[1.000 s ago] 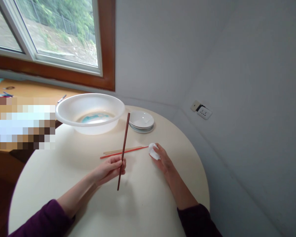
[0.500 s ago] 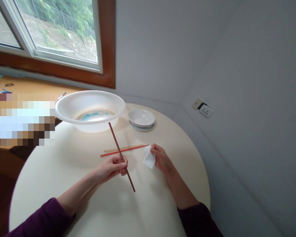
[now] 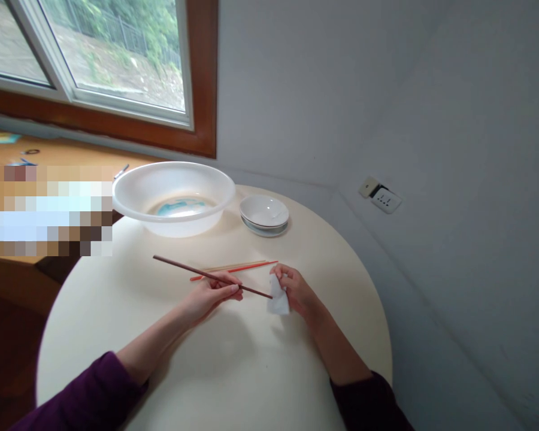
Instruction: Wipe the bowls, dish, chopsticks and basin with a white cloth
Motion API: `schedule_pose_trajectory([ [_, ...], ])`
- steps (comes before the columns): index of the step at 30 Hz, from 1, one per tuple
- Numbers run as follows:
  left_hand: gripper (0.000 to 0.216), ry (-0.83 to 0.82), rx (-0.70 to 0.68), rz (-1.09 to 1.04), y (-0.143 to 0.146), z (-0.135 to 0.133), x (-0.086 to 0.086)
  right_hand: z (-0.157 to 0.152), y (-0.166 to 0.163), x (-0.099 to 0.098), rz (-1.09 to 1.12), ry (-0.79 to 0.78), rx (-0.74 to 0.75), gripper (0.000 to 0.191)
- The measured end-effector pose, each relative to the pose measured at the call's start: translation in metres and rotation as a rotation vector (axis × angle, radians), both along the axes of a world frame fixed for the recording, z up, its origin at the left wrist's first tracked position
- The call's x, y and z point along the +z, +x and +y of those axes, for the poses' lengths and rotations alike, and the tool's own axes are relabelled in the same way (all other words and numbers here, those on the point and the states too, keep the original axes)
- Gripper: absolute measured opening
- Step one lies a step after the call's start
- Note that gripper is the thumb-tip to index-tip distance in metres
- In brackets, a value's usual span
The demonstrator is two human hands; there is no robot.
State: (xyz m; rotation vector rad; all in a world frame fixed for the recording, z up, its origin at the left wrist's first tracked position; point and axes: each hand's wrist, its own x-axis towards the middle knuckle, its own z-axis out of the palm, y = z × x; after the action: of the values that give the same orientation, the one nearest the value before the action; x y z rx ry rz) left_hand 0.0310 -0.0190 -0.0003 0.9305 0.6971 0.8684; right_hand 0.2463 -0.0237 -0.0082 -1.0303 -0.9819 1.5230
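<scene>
My left hand (image 3: 220,292) pinches a dark brown chopstick (image 3: 179,264) between thumb and fingers. The stick slants from upper left to lower right, its right tip in front of or touching a white tissue (image 3: 278,302); I cannot tell which. My right hand (image 3: 299,290) is closed on that tissue, which hangs down from the fingers. Behind the hands, a red chopstick (image 3: 251,267) and a pale wooden chopstick (image 3: 224,266) lie close together on the table, partly hidden by the left hand and the brown stick.
On the round cream table (image 3: 206,383) a large translucent basin (image 3: 184,226) stands at the back left. Beside it is a stack of white dishes (image 3: 264,212). A wooden desk (image 3: 81,146) adjoins at left under the window. A wall socket (image 3: 386,199) is at right.
The brown chopstick has turned from steep to much flatter, so its lower end now reaches the tissue. The view has shifted slightly. Both hands keep their hold.
</scene>
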Motion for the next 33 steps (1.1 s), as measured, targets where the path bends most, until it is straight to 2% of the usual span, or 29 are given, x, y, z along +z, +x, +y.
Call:
schedule_pose_trajectory([
  [3, 0.026, 0.003, 0.064, 0.006, 0.001, 0.001, -0.002, 0.0, -0.001, -0.001, -0.131, -0.083, 0.046, 0.005],
  [6, 0.027, 0.003, 0.113, 0.03, 0.001, 0.001, -0.002, -0.003, -0.003, 0.003, -0.157, -0.094, 0.126, 0.006],
  [10, 0.028, 0.025, 0.138, 0.055, 0.002, 0.002, 0.0, -0.01, -0.008, 0.011, -0.279, -0.041, 0.249, 0.019],
  [15, 0.024, 0.081, 0.121, 0.072, 0.002, 0.002, -0.003, -0.014, -0.015, 0.013, -0.514, 0.052, 0.245, 0.028],
  [18, 0.023, 0.062, 0.118, 0.065, 0.003, 0.001, -0.003, -0.012, -0.015, 0.011, -0.55, 0.1, 0.185, 0.028],
  [21, 0.022, 0.023, 0.117, 0.023, 0.003, -0.001, 0.002, -0.009, -0.011, 0.008, -0.534, 0.106, 0.064, 0.028],
  [26, 0.024, -0.066, 0.131, -0.068, 0.0, -0.001, 0.007, -0.002, 0.0, 0.005, -0.333, 0.108, -0.177, 0.03],
  [33, 0.023, -0.098, 0.129, -0.13, -0.004, 0.004, -0.001, 0.008, 0.021, 0.006, -0.094, 0.076, -0.413, 0.032],
])
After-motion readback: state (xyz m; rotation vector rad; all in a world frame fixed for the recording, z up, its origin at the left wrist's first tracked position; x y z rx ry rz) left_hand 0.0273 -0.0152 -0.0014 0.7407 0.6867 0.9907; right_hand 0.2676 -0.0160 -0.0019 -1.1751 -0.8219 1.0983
